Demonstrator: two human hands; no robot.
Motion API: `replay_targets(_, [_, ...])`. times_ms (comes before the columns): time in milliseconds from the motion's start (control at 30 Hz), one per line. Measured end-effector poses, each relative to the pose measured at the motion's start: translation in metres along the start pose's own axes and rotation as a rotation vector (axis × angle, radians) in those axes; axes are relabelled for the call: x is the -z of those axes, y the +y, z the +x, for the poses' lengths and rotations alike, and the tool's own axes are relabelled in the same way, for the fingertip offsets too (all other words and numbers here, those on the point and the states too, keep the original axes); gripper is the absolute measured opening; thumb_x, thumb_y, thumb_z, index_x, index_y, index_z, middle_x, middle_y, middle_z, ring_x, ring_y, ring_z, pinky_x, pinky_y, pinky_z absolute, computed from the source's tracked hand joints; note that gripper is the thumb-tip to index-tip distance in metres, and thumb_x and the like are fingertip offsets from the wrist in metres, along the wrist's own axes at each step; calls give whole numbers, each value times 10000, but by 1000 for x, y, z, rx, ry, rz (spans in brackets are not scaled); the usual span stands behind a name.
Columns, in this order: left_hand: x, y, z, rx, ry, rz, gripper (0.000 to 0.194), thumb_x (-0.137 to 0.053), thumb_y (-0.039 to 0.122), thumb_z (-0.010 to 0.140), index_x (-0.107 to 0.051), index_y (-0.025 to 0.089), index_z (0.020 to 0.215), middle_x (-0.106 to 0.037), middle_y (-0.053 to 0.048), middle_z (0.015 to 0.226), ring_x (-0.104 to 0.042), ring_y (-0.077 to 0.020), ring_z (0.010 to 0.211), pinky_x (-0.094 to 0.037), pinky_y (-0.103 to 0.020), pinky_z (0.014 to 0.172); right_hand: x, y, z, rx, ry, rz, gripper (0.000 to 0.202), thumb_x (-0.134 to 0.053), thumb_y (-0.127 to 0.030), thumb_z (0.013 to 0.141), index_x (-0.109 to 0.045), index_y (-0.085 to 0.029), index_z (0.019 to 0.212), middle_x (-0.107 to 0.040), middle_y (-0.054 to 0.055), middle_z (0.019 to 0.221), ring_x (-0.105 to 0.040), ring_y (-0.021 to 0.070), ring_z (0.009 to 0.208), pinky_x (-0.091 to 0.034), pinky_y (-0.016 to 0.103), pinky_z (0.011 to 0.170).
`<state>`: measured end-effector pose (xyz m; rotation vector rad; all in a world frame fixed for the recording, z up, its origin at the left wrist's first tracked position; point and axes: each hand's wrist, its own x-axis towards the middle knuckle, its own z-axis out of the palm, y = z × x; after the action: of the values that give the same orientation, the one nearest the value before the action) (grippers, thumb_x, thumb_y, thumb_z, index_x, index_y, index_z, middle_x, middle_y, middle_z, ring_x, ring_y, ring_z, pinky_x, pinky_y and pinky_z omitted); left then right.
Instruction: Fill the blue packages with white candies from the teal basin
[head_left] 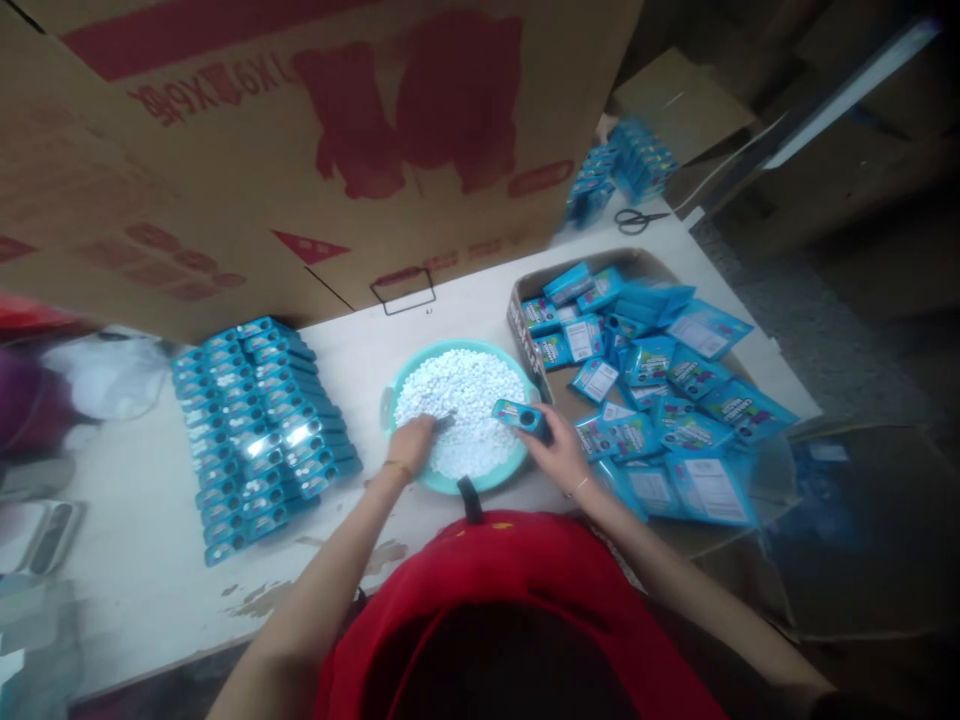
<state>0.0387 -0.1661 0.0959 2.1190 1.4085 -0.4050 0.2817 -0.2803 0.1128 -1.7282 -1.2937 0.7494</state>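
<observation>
Right hand (559, 452) grips a small blue case (521, 415) at the teal basin's (390, 400) right rim, long axis lying left-right, dark end toward the hand. Left hand (411, 443) pinches into the white pellets (465, 405); its grip is unclear. Left of the basin many stacked cases (262, 420) look done; right of it, a box of blue packets (660, 390) remains
</observation>
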Motion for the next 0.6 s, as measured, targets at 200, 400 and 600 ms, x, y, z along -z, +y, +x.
replay_targets(200, [-44,14,19,-53,43,-215,242,-446,292,910,-539,211,1118,-628,-75,1173,-584,-202,1079,-452,-329,939,1,4,-9,-70,7,21,369,-646,-396,797,-551,-211,1101,-640,77,1051,-609,235,977,-486,395,896])
replay_targets(400, [1,-11,-10,-187,76,-367,285,-474,377,885,-552,201,1095,-655,-53,1044,-618,-177,924,-495,-309,864,-5,9,-12,-72,22,1,370,-627,-404,803,-542,-221,1113,-636,76,1044,-605,243,981,-487,406,891])
replay_targets(600, [75,2,-46,-384,75,-268,272,-464,379,893,-557,213,1089,-647,-42,1007,-613,-170,881,-484,-298,821,-18,-1,-1,60,-37,-31,334,-584,-286,826,-533,-209,1147,-614,104,1096,-588,249,1055,-482,403,927])
